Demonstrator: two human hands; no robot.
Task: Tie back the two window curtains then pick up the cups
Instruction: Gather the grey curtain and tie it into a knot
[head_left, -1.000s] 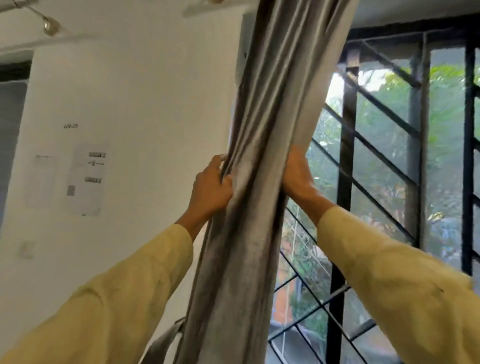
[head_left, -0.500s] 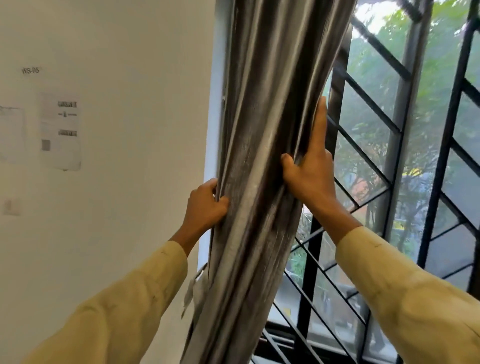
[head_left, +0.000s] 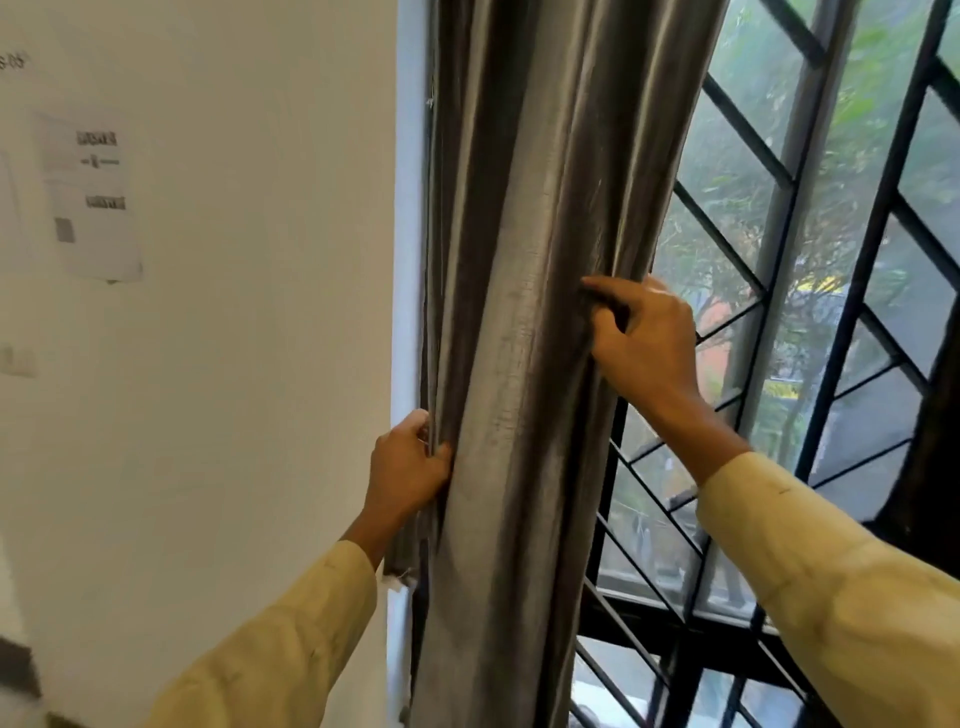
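White wall left, barred window right. I see gathered grey curtain between them; left hand grips its left edge, right hand pinches right folds higher. Wall sheet print unreadable.

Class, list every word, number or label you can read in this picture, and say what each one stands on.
"S-05": small label on the white wall, upper left, its start cut off by the picture's edge.
Paper sheet on the wall: three dark printed lines and a small square mark, too blurred to read.
Curtain: no writing.
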